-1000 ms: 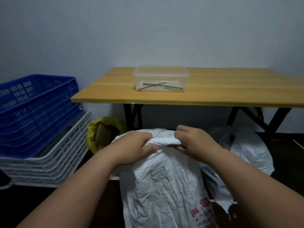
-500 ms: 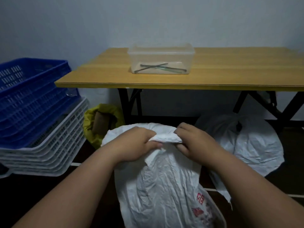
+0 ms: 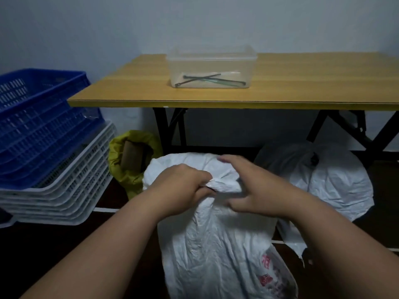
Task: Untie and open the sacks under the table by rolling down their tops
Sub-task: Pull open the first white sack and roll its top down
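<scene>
Right hand (image 3: 254, 186) now loosened, fingers spread over sack (image 3: 216, 244) top; left hand (image 3: 181, 186) pinching its gathered neck.

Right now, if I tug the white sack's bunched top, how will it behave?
The white sack is thin and wrinkled, so it probably crumples and stretches rather than lifting stiffly. It bulges full, likely heavy. The left hand grips its twisted neck, so it may slip.

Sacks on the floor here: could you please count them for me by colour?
White sacks: 2
Yellow sacks: 1
Total: 3
</scene>
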